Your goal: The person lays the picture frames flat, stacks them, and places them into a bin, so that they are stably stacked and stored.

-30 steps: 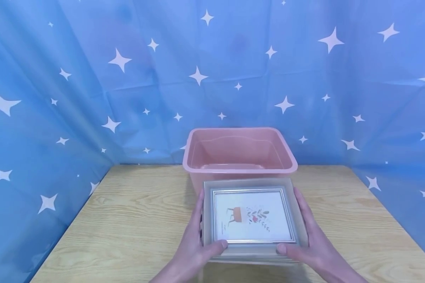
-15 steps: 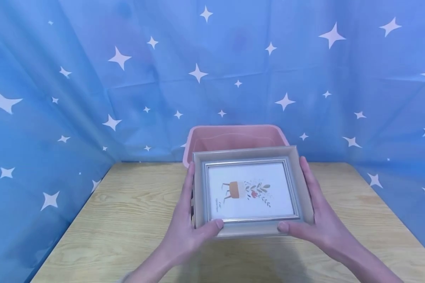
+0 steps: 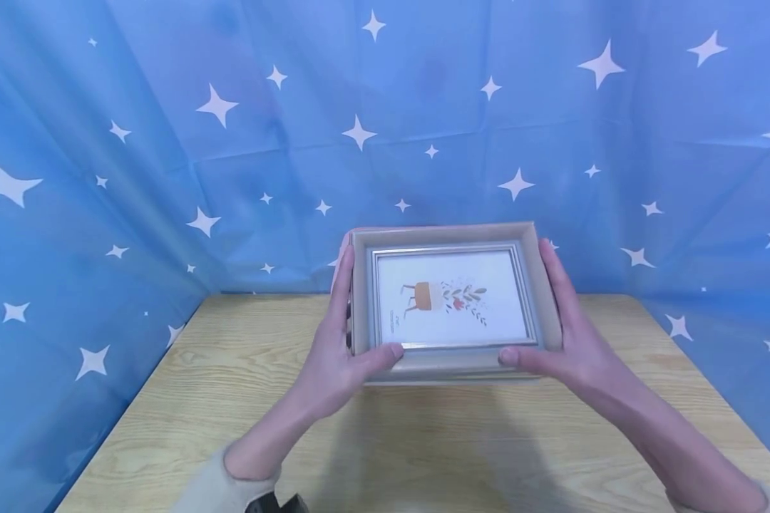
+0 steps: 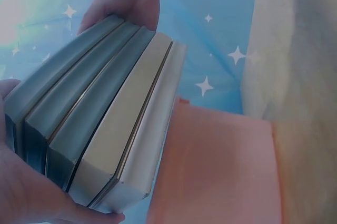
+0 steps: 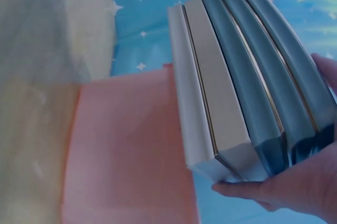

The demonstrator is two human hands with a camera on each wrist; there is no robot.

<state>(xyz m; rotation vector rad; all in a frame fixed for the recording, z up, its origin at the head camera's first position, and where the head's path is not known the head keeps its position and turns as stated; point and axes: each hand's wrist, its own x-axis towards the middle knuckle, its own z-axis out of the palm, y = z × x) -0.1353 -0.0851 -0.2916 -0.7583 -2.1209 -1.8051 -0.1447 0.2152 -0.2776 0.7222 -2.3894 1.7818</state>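
Both hands hold a stack of several picture frames [image 3: 449,367], gripped by its two short sides. The left hand [image 3: 334,356] has its thumb over the near edge and its fingers along the left side. Mirroring it, the right hand [image 3: 577,338] lays its thumb on the near edge and its fingers along the right side. A grey frame with a plant print faces up on top. In the left wrist view, blue-grey frames [image 4: 79,81] and pale ones [image 4: 129,113] lie pressed together. The pink bin [image 5: 126,150] is below the stack, nearly hidden in the head view.
A wood-grain table [image 3: 244,356] lies beneath the hands. Blue cloth [image 3: 282,142] with white stars hangs behind it and at both sides. A small black object [image 3: 276,503] is at the left sleeve.
Both hands have lifted the frame stack and carried it forward from in front of the pink bin. The stack now blocks nearly all of the bin in the head view.
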